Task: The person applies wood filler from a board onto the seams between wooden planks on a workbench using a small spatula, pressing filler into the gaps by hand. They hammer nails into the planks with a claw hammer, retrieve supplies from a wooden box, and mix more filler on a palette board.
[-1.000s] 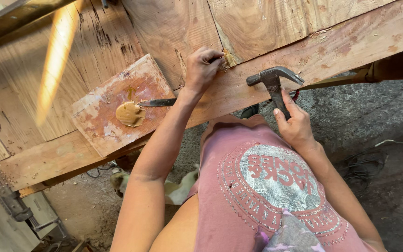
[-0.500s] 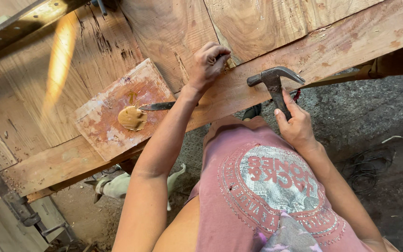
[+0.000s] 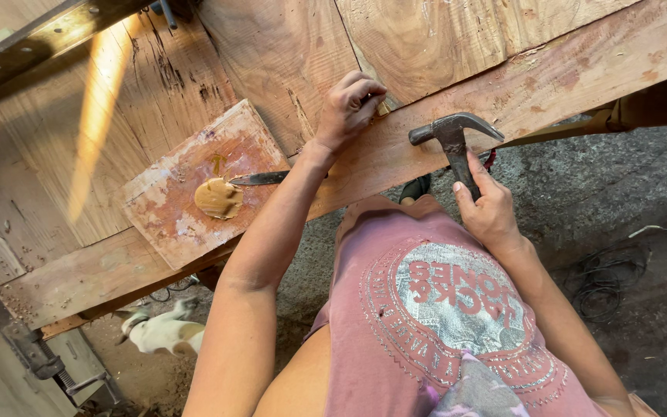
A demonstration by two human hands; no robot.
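Observation:
My right hand [image 3: 489,210] grips the handle of a dark metal claw hammer [image 3: 452,137], its head held just over the edge of a long wooden plank [image 3: 550,85]. My left hand [image 3: 347,108] rests on the same plank to the left of the hammer head, fingers pinched together at the seam with the plywood sheet; whatever they pinch is too small to make out. Left of that hand lies a small square board [image 3: 194,185] with a blob of tan putty [image 3: 218,199] and a putty knife [image 3: 260,178] on it.
Large plywood sheets [image 3: 272,54] form the work surface. A metal clamp [image 3: 28,347] stands at the lower left. A small white and tan animal [image 3: 160,330] lies on the dirt ground under the bench. Dark cables [image 3: 604,286] lie on the ground at right.
The view has shifted slightly. My left hand has slid a little along the plank towards the hammer. The hammer stays in about the same spot.

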